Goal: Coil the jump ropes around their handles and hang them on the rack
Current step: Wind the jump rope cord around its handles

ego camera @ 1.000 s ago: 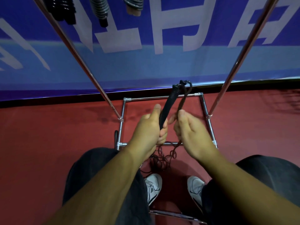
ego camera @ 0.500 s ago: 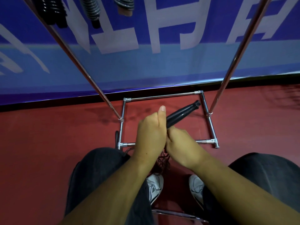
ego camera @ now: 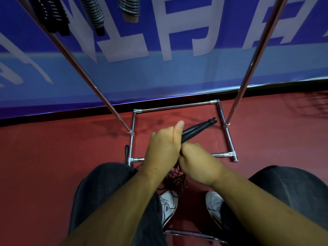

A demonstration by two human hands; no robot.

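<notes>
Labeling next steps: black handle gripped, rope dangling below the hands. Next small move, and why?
Probably the right hand draws the loose rope up and wraps one turn around the black handle, held by the left hand: its visible length is bare, and the rope hangs tangled below.

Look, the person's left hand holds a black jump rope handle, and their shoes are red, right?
Not quite. The left hand does grip the black handle, but the shoes are white, not red, as the head view shows.
</notes>
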